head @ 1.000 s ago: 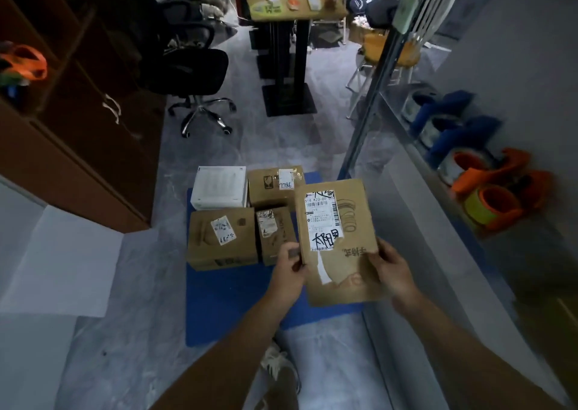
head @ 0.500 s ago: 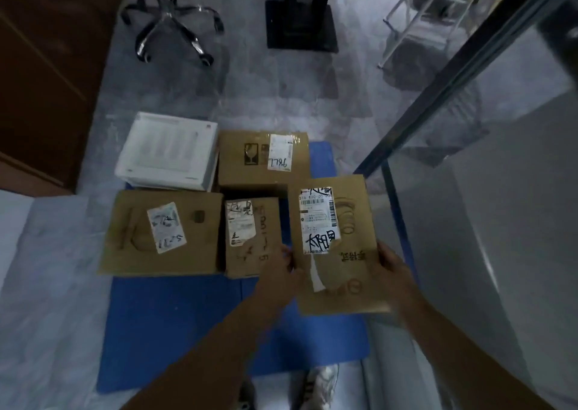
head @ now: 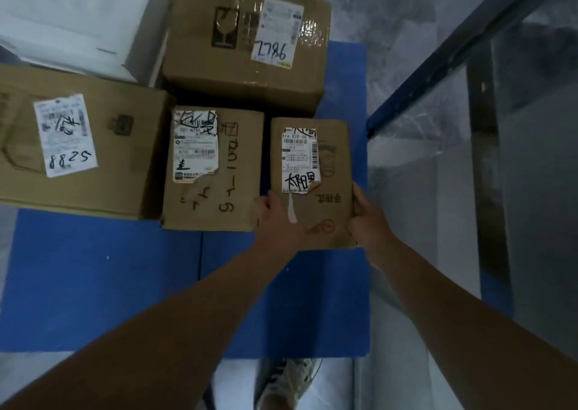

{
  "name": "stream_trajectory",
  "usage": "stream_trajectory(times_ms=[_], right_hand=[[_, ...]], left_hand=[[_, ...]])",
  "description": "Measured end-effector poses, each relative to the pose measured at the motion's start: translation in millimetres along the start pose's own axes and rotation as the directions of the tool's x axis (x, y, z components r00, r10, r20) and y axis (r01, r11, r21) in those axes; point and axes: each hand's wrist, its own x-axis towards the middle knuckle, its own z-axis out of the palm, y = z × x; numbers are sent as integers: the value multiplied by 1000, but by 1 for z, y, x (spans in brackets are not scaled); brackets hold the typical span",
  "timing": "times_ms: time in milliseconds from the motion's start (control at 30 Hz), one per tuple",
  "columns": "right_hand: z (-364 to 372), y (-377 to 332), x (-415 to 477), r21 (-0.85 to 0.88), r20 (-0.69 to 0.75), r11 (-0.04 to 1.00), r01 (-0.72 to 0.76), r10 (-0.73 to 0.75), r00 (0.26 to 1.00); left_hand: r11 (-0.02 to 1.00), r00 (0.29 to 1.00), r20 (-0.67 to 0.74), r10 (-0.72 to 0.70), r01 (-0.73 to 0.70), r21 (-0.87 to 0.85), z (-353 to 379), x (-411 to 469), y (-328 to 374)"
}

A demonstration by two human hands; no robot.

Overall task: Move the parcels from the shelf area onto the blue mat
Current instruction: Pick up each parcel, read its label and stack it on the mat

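Note:
I hold a flat brown parcel (head: 331, 172) with a white shipping label low over the right side of the blue mat (head: 103, 281). My left hand (head: 275, 219) grips its near left edge and my right hand (head: 367, 219) its near right edge. It sits just right of a small cardboard box (head: 240, 172). Further left lies a wide box marked 8825 (head: 125, 159). Behind stand a box marked 2786 (head: 200, 50) and a white box (head: 72, 18). Whether the held parcel touches the mat I cannot tell.
A blue metal shelf frame (head: 438, 75) with clear panels runs along the right edge of the mat. My shoe (head: 287, 381) stands on the grey floor just below the mat's near edge. Bare blue mat lies in front of the boxes.
The parcel has gone down and forward toward the mat, beside the small box. My head has dropped closer, so the boxes look much larger.

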Motion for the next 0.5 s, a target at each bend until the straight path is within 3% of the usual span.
stream_trajectory(times_ms=[200,300,367,433,500], right_hand=[[13,8,7,-43,148,992,-119,124,981],[30,-4,-4,-193,-7,974,-117,118,993],[43,-22,-22,-164,-163,985,-60,33,986],[52,-52,-43,-11,-170,1000,5,-7,985],[49,-95,-66,-19,-104,999,38,-40,994]], left_hand=[[987,987,-45,-151,148,-64,12,14,12],[999,999,-15,31,-31,-23,12,-9,16],[991,991,2,134,-134,-12,6,-29,23],[987,985,-55,161,-160,15,-13,-43,38],[987,979,-131,158,-154,42,-44,-58,68]])
